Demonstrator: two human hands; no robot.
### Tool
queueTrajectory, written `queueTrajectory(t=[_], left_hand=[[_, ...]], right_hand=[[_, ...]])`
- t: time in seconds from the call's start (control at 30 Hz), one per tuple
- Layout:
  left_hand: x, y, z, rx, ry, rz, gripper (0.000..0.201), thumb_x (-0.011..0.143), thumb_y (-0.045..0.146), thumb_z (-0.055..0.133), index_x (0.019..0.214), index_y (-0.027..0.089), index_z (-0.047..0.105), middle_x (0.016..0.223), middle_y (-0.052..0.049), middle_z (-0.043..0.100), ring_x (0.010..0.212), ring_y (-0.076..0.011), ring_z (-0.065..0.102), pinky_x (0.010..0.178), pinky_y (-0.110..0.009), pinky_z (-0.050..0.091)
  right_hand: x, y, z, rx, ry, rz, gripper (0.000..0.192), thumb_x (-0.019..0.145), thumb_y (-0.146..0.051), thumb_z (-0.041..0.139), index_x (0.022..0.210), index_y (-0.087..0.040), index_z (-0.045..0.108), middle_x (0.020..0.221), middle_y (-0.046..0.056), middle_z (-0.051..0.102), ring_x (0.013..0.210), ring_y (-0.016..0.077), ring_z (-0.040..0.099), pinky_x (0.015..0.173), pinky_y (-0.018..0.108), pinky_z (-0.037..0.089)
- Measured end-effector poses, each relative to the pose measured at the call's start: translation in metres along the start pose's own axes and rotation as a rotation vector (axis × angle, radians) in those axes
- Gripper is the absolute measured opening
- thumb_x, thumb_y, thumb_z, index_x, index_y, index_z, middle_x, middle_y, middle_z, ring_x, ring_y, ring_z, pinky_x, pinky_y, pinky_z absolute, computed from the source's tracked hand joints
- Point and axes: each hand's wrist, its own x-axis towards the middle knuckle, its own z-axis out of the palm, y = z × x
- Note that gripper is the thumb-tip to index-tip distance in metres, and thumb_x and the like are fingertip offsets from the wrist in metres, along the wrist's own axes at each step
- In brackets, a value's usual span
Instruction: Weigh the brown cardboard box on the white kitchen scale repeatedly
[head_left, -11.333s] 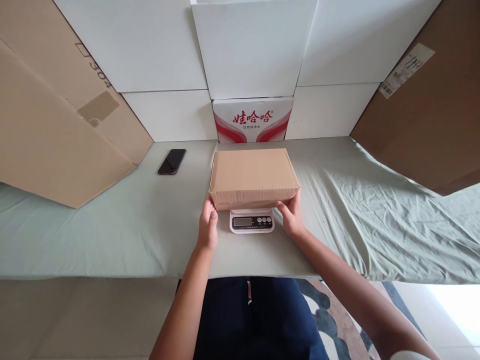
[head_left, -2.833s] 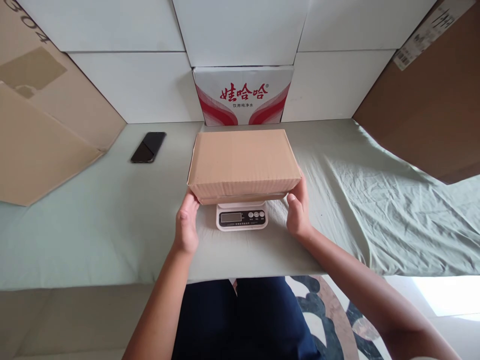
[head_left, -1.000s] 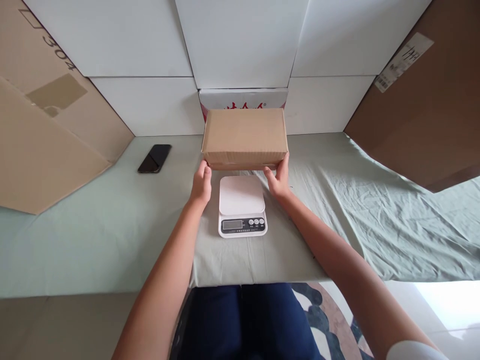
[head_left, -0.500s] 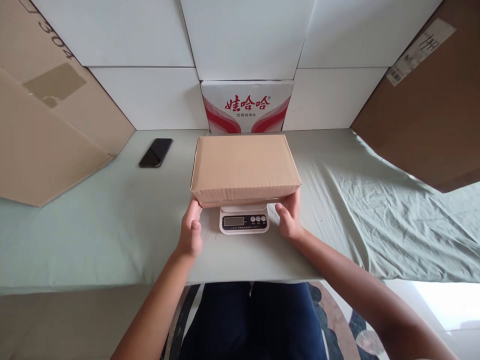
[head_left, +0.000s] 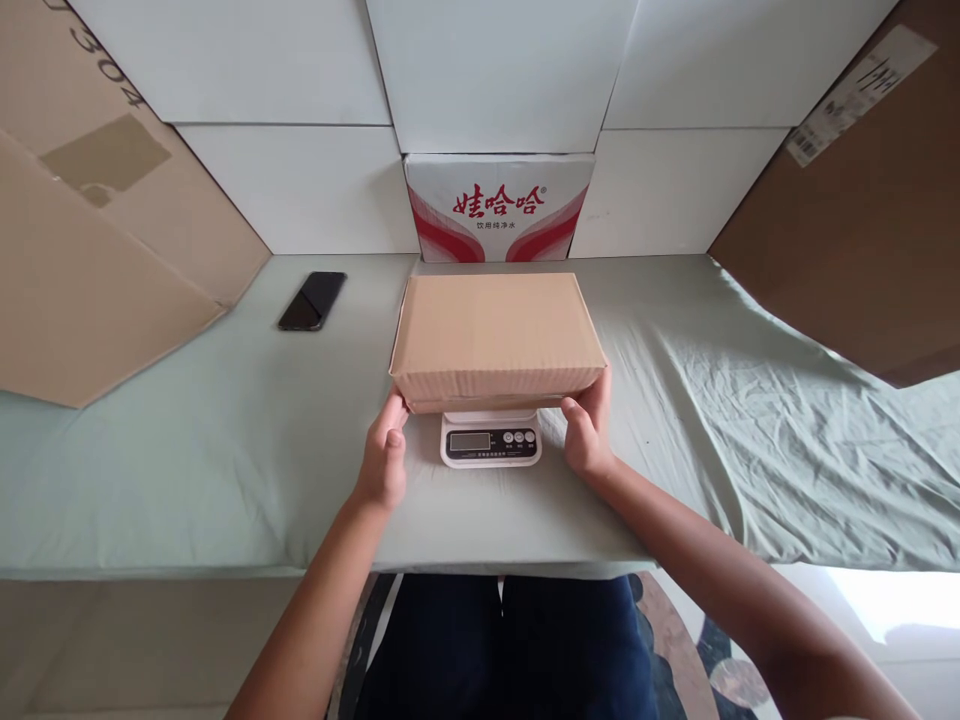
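Note:
A closed brown cardboard box (head_left: 499,325) sits over a small white kitchen scale (head_left: 491,458), covering the scale's platform. Only the scale's front panel shows, with a grey display and round buttons; no digits can be made out on it. My left hand (head_left: 384,455) grips the box at its near left corner, the fingers partly hidden beneath and beside it. At the near right corner my right hand (head_left: 590,425) holds the box in the same way, thumb in front. Whether the box rests fully on the platform is hidden.
A black smartphone (head_left: 312,301) lies on the green cloth (head_left: 210,450) at left. Behind the box stands a white and red carton (head_left: 499,208) against white panels (head_left: 300,190). Large cardboard sheets (head_left: 112,270) (head_left: 862,220) flank both sides. The table's front edge is near my lap.
The box has shifted slightly to the right relative to the scale, with both hands still on it. My view has also moved a little.

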Motion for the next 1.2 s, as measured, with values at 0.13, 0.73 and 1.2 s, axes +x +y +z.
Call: queueTrajectory(t=[0.13, 0.73, 1.2], left_hand=[[0.000, 0.003, 0.001, 0.012, -0.012, 0.003, 0.091, 0.090, 0.083, 0.042, 0.157, 0.022, 0.049, 0.164, -0.015, 0.049, 0.159, -0.0381, 0.037, 0.129, -0.051, 0.035], [-0.003, 0.012, 0.000, -0.056, 0.020, -0.014, 0.086, 0.089, 0.083, 0.044, 0.153, 0.025, 0.054, 0.163, -0.014, 0.051, 0.156, -0.0390, 0.041, 0.126, -0.053, 0.038], [0.164, -0.036, 0.018, -0.204, 0.222, -0.112, 0.074, 0.083, 0.081, 0.057, 0.130, 0.024, 0.065, 0.156, -0.015, 0.058, 0.153, -0.0301, 0.047, 0.127, -0.048, 0.034]], right_hand=[[0.001, 0.000, 0.000, 0.043, 0.010, 0.003, 0.073, 0.088, -0.063, 0.059, 0.154, -0.039, 0.040, 0.157, 0.007, 0.050, 0.144, 0.0372, 0.051, 0.117, 0.061, 0.047], [-0.007, -0.006, 0.008, 0.116, 0.091, 0.116, 0.062, 0.093, -0.070, 0.042, 0.144, -0.036, 0.053, 0.151, 0.007, 0.058, 0.145, 0.0369, 0.052, 0.120, 0.061, 0.047], [0.138, 0.059, 0.034, 0.004, 0.105, -0.024, 0.069, 0.093, -0.071, 0.044, 0.149, -0.030, 0.049, 0.160, 0.008, 0.052, 0.152, 0.0323, 0.044, 0.130, 0.056, 0.032]])
